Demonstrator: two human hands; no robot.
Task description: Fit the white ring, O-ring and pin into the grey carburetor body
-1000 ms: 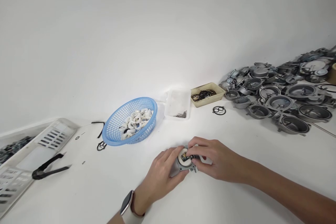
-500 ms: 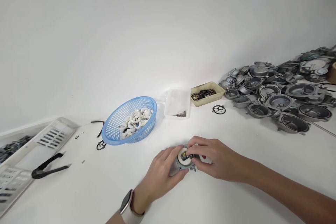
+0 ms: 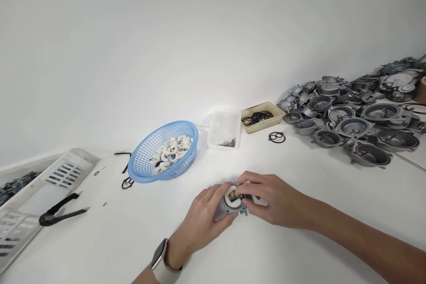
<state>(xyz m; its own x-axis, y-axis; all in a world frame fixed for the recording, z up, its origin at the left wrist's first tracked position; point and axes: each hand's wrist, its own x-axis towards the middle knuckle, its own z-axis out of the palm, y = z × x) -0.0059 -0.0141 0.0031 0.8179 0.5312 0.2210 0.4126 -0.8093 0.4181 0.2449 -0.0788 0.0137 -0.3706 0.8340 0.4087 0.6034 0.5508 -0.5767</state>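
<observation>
A small grey metal part (image 3: 229,207) with a white ring (image 3: 233,203) and a brass piece inside rests on the white table. My left hand (image 3: 203,213) grips its left side between thumb and fingers, a watch on the wrist. From the right, my right hand (image 3: 271,199) reaches over the part, its fingertips pinched at the inner pieces beside the brass one. Whatever sits between those fingertips is too small to make out.
Behind stand a blue basket (image 3: 140,166) of white rings, a clear tray (image 3: 223,126) with pins and a cream tray (image 3: 278,120) of black seals. Metal bowls (image 3: 354,128) pile up right. Black cutters (image 3: 55,217) and a white crate (image 3: 71,166) are left.
The whole view has shifted very slightly. Both hands stay at the metal part in almost the same pose.
</observation>
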